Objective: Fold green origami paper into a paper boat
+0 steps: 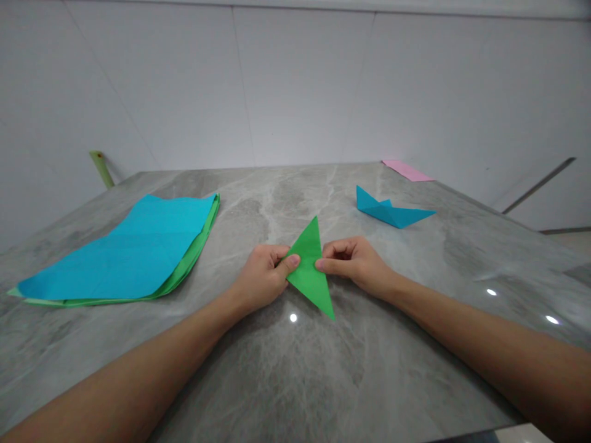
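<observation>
While in pinch grip, L hand (261, 277) & R hand (353, 264) on green paper triangle (308, 269).

Your left hand (261, 277) and right hand (353, 264) pinch opposite edges of a folded green paper triangle (308, 286), with one point up and one down toward you. Both rest just above the grey marble tabletop (272, 375). To your left, a blue paper sheet (115, 252) lies on a green paper sheet (187, 258). Ahead and to your right sits a blue paper boat (392, 210), lying on its side. A pink paper sheet (406, 170) lies at the far corner, against the white wall (295, 80).
</observation>
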Available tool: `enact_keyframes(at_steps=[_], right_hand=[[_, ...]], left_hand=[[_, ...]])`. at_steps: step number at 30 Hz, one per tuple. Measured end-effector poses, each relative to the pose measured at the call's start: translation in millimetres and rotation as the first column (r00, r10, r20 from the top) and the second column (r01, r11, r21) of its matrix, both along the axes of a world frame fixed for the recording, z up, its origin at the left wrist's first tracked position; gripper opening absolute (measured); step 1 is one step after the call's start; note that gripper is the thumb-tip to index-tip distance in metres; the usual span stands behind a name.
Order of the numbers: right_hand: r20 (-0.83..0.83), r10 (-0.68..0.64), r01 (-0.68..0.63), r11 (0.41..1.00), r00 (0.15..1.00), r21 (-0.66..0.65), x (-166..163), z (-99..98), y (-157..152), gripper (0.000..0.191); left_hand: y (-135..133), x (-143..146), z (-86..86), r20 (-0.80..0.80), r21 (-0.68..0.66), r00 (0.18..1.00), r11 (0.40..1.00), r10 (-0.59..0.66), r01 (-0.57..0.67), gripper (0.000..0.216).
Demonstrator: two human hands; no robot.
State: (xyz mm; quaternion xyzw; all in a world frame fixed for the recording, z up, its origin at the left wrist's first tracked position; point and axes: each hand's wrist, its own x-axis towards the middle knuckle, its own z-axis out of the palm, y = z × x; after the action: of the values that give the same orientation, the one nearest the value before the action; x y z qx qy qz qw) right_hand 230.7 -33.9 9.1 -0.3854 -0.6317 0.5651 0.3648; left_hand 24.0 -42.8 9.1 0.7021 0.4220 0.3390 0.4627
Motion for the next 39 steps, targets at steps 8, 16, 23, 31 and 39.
enact_keyframes(at_steps=[8, 16, 23, 31, 39], right_hand=[[0.044, -0.012, 0.009, 0.997, 0.999, 0.072, 3.5, -4.2, 1.0, 0.04], [0.017, -0.026, 0.024, 0.996, 1.0, 0.09, 4.2, -5.2, 2.4, 0.041], [-0.029, -0.087, 0.089, 0.991, 0.996, 0.096, 3.3, -0.5, 2.1, 0.041], [-0.146, -0.157, 0.17, 0.982, 0.977, 0.085, 4.5, -5.8, 6.0, 0.038], [-0.12, -0.081, 0.091, 0.993, 0.989, 0.081, 2.5, -9.1, 5.4, 0.048]], left_hand=[[5.6, -2.3, -7.2, 0.06, -0.112, 0.988, 0.983, -0.141, 0.147, 0.038], [3.4, -3.3, -1.3, -0.052, -0.059, 0.98, 0.98, -0.192, 0.189, 0.04], [0.2, -1.2, 3.9, -0.067, -0.053, 0.968, 0.969, -0.243, 0.24, 0.039], [-4.1, 0.0, 3.6, -0.126, -0.039, 0.963, 0.971, -0.238, 0.235, 0.04], [-11.1, 6.1, -0.5, -0.034, -0.166, 0.981, 0.969, -0.192, 0.184, 0.035]])
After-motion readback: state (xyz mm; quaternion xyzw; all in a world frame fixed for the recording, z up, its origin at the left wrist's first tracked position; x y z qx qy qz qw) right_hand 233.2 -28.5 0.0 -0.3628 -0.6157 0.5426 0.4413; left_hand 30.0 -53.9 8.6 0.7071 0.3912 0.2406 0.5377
